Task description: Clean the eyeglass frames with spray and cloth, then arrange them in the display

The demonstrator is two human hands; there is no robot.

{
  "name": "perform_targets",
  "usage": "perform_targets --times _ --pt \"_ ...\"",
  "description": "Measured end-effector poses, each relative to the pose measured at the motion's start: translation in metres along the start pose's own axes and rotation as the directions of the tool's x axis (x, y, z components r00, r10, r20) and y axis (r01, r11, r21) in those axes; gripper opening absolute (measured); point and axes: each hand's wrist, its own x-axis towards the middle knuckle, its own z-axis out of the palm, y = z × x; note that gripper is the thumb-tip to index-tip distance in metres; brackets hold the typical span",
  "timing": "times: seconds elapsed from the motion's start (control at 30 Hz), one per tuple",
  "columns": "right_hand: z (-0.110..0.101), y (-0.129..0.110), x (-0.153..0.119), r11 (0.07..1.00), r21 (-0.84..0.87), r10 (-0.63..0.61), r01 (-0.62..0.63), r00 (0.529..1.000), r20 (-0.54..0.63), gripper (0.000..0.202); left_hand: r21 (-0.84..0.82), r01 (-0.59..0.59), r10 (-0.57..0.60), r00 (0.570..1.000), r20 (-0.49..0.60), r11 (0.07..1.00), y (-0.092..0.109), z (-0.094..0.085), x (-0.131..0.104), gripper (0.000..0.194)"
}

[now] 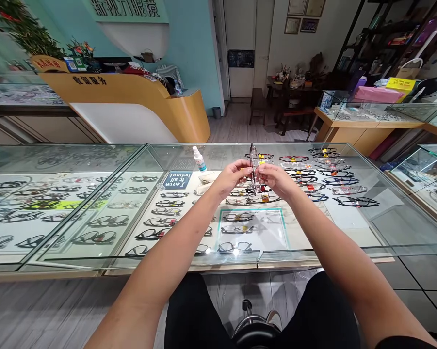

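Note:
A pair of eyeglasses (254, 169) is held upright above the glass counter, turned so that I see it nearly edge-on. My left hand (234, 177) pinches it from the left, fingers closed. From the other side my right hand (276, 178) grips it, with thumb and fingers closed at the lens or rim; the exact contact is partly hidden. Left of the hands, a white spray bottle (199, 160) with a blue and pink label stands on the countertop. A pale folded cloth (204, 186) lies near my left wrist.
The glass display counter (396, 237) spans the view, with rows of eyeglass frames (338, 181) inside. A blue printed card (178, 180) lies near the bottle. Beyond stand a wooden reception desk (189, 111) and another showcase (378, 116). My legs are below the counter's near edge.

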Motion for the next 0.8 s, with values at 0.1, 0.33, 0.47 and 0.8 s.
perform_targets --times 0.1,0.33,0.47,0.8 --pt "0.000 -0.002 0.000 1.000 0.018 0.021 -0.020 1.000 -0.011 0.037 0.074 -0.053 0.054 0.998 -0.011 0.996 0.000 -0.001 0.000 0.042" --pt "-0.003 0.001 0.001 0.997 -0.079 -0.015 0.014 1.000 -0.013 0.039 0.364 -0.267 0.298 0.954 -0.032 0.893 -0.003 -0.003 0.003 0.015" --pt "-0.004 0.002 0.002 0.993 -0.115 -0.029 0.028 1.000 -0.003 0.042 0.626 -0.346 0.483 0.874 -0.056 0.699 -0.002 -0.005 -0.001 0.011" --pt "-0.003 0.001 -0.002 0.988 -0.154 0.017 -0.009 0.999 0.051 0.046 0.913 -0.139 0.648 0.745 -0.159 0.384 0.009 -0.013 -0.007 0.022"
